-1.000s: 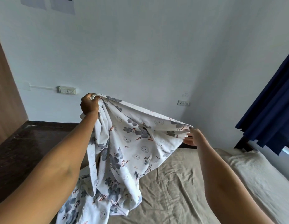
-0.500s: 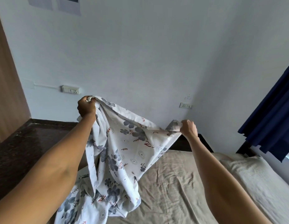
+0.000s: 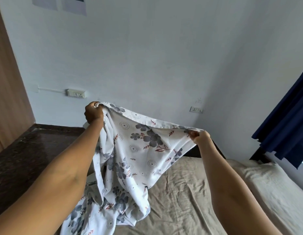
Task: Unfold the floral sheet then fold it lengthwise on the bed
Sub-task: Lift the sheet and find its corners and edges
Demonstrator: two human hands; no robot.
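The floral sheet, white with grey flowers and red leaves, hangs in the air above the bed. My left hand grips a bunched part of its top edge, held high. My right hand pinches the same edge further right and lower. The edge runs taut between the two hands. Below them the cloth drapes in loose folds, and its lower end lies crumpled on the beige bed cover at the near left.
A beige pillow lies at the bed's right side under a dark blue curtain. A dark floor and a wooden panel are to the left. The pale wall with two sockets stands behind the bed.
My right hand has slid further right along the top edge, stretching it out. The span of sheet between my hands is wider and flatter. My left hand stays raised.
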